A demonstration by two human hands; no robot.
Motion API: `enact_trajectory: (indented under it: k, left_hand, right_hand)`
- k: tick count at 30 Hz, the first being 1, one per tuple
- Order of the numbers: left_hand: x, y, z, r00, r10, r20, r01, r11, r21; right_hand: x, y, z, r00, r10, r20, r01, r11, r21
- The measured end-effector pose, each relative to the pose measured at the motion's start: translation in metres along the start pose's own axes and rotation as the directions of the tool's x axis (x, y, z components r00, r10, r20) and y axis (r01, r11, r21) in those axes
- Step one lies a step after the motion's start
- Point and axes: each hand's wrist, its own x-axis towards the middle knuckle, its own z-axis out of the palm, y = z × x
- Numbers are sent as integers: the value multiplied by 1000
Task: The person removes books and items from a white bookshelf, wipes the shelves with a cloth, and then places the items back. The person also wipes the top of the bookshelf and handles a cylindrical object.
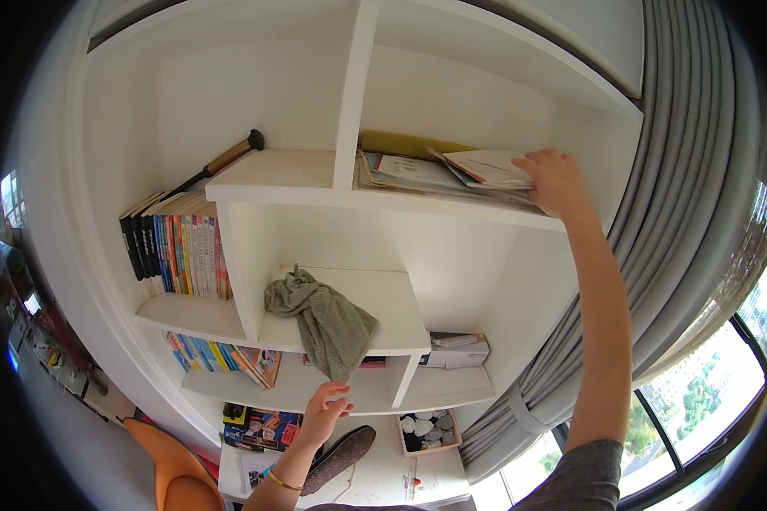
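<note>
My right hand point(555, 182) reaches up to an upper compartment of the white shelf unit point(460, 211). Its fingers touch the right end of a white booklet point(486, 165), which lies tilted on a stack of papers and folders point(415, 169). Whether the fingers grip the booklet is unclear. An olive-yellow folder point(409, 144) stands behind the stack. Lower down, my left hand point(325, 412) is empty with its fingers apart, just below the hanging tip of a grey-green cloth point(332, 319). That cloth lies crumpled on a middle shelf and drapes over its front edge.
Books point(185, 249) stand at left, below a wooden-handled stick point(230, 156). More books point(224, 358) lean underneath. A white box point(457, 351) occupies a lower compartment. A bin of socks point(428, 431) and a brown elongated object point(345, 453) are below. Grey curtains point(671, 191) border the right; an orange chair point(172, 466) is lower left.
</note>
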Motion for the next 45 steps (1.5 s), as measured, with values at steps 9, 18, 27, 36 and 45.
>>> enact_trajectory:
  k: [9,18,27,36,45]
  left_hand:
    - [-17,-13,-15,980,-63,-190,45,994,-100]
    - [-34,-33,-12,963,-180,-199,164,982,-93]
    - [-34,-34,1,980,-133,-148,125,990,-64]
    - [-41,-36,-8,965,-133,-227,115,989,-91]
    - [-38,-39,-17,964,-118,-237,98,991,-94]
  right_hand:
    - [3,3,-12,882,255,397,-343,924,169]
    - [3,2,-28,894,177,411,-223,972,68]
    - [-1,-4,-23,977,-197,88,194,980,34]
    - [18,-28,5,981,167,97,-159,983,-89]
    - [1,-11,-1,930,129,344,-209,956,207]
